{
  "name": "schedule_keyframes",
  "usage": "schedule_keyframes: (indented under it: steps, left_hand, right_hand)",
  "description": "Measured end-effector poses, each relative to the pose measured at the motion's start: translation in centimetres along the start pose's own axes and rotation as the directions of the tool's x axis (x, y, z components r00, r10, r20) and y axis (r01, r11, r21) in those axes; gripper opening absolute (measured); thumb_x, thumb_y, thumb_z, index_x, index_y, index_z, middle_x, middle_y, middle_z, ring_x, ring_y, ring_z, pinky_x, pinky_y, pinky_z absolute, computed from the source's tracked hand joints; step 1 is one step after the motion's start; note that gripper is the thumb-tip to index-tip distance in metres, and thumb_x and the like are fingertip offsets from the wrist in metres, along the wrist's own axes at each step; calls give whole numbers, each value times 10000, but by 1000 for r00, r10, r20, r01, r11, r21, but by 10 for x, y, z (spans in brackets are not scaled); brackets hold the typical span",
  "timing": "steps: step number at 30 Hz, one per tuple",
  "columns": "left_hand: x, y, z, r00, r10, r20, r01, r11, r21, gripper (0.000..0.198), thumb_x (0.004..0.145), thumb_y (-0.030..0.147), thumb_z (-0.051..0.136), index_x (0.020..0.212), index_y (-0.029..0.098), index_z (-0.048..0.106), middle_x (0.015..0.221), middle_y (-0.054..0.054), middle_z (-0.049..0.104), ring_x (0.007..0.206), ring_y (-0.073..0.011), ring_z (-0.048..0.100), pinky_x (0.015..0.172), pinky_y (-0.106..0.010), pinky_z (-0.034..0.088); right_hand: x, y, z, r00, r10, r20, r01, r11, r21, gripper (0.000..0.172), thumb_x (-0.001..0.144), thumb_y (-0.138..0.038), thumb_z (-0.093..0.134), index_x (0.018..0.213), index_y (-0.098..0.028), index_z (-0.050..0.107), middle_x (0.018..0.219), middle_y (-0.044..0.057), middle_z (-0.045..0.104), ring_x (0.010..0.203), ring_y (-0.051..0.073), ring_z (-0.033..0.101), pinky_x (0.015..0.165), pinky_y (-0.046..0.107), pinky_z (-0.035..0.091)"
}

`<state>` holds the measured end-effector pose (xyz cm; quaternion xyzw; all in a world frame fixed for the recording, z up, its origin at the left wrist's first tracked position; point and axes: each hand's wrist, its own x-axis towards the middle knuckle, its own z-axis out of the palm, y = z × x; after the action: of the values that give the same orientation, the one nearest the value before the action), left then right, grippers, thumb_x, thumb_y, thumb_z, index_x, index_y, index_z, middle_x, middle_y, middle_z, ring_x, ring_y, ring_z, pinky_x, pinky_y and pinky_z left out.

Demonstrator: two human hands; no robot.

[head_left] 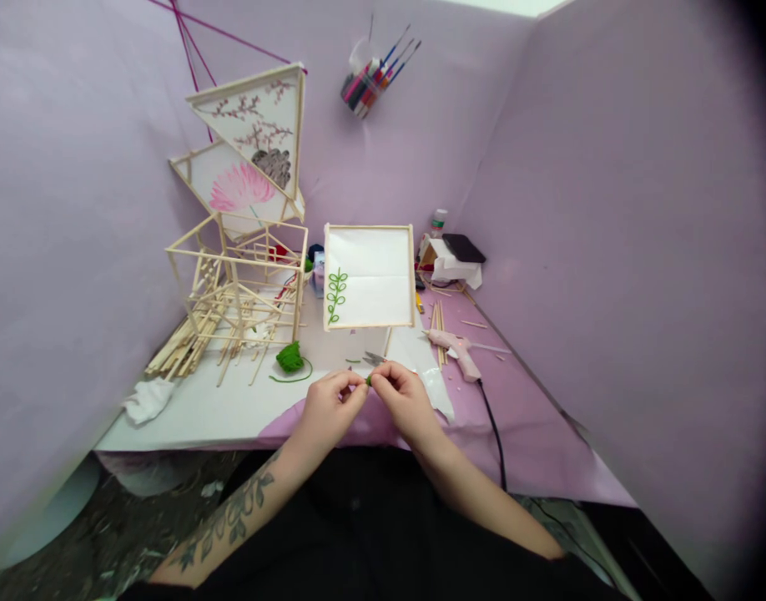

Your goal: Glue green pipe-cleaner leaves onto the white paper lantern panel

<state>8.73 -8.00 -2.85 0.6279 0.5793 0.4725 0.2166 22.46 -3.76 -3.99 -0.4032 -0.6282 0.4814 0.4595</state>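
Observation:
My left hand and my right hand meet close above the table's front, fingertips pinched together. Between them a small bit of green yarn shows; most of it is hidden by the fingers. A pair of scissors lies just beyond my hands, partly covered by the right one, with a short green yarn piece beside it. Left of my hands sits a ball of green yarn with a loose tail. Farther back stands a white panel in a wooden frame, bearing a green leafy sprig at its left side.
At left, a wooden stick framework stands over loose sticks. A pink glue gun with a black cord lies at right. Painted framed panels hang at upper left. A white cloth rests near the left edge.

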Motion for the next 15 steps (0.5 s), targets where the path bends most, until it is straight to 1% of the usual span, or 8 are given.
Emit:
schedule_keyframes:
  steps: [5, 8, 10, 12, 13, 14, 15]
  left_hand:
    - [-1, -3, 4, 1000, 6, 8, -6, 1000, -20, 125, 793, 225, 577, 771, 171, 688, 732, -11, 684, 618, -118, 574, 597, -222, 465]
    - [-1, -7, 3, 1000, 3, 8, -3, 1000, -5, 129, 800, 232, 579, 777, 176, 693, 754, -16, 700, 629, -126, 594, 595, -227, 478]
    - [0, -10, 0, 999, 25, 43, -27, 999, 34, 130, 808, 224, 576, 784, 183, 697, 788, -23, 713, 685, -143, 626, 635, -241, 498]
    - [1, -12, -6, 992, 76, 100, -85, 992, 92, 130, 812, 205, 578, 817, 197, 708, 851, -30, 726, 784, -166, 653, 730, -271, 515]
    - [1, -12, -10, 989, 97, 112, -111, 987, 120, 136, 817, 203, 579, 846, 205, 712, 884, -35, 729, 828, -175, 657, 769, -285, 517]
    - [1, -11, -14, 989, 112, 95, -125, 982, 144, 143, 825, 212, 581, 878, 211, 714, 906, -38, 729, 838, -176, 658, 782, -291, 519]
    - [0, -9, -17, 991, 120, 50, -127, 979, 162, 153, 834, 232, 583, 915, 213, 712, 914, -41, 728, 809, -170, 657, 766, -288, 525]
  right_hand:
    - [-3, -3, 2, 992, -117, -43, 113, 990, -87, 132, 799, -264, 539, 687, -195, 558, 704, -3, 562, 682, 146, 532, 605, 254, 411]
    - [-3, -2, 1, 987, -157, -46, 150, 981, -126, 124, 811, -240, 528, 696, -201, 554, 712, -4, 564, 684, 144, 534, 602, 252, 411]
    - [-3, -2, 0, 982, -182, -50, 172, 973, -156, 127, 825, -227, 518, 705, -203, 552, 720, -2, 562, 688, 144, 533, 604, 255, 410]
    - [-3, -1, -2, 972, -231, -53, 215, 954, -210, 131, 840, -217, 506, 717, -205, 550, 736, 5, 562, 702, 149, 532, 626, 267, 415]
    - [-2, 0, -3, 962, -266, -53, 246, 938, -245, 132, 845, -212, 501, 723, -206, 550, 742, 9, 561, 707, 153, 530, 642, 276, 421]
    - [-2, 0, -3, 951, -305, -46, 280, 917, -283, 131, 850, -205, 496, 731, -208, 552, 749, 15, 562, 714, 157, 529, 662, 287, 427]
    - [-2, 0, -4, 938, -346, -35, 317, 892, -323, 126, 853, -198, 492, 745, -210, 556, 761, 22, 567, 729, 164, 532, 686, 300, 435]
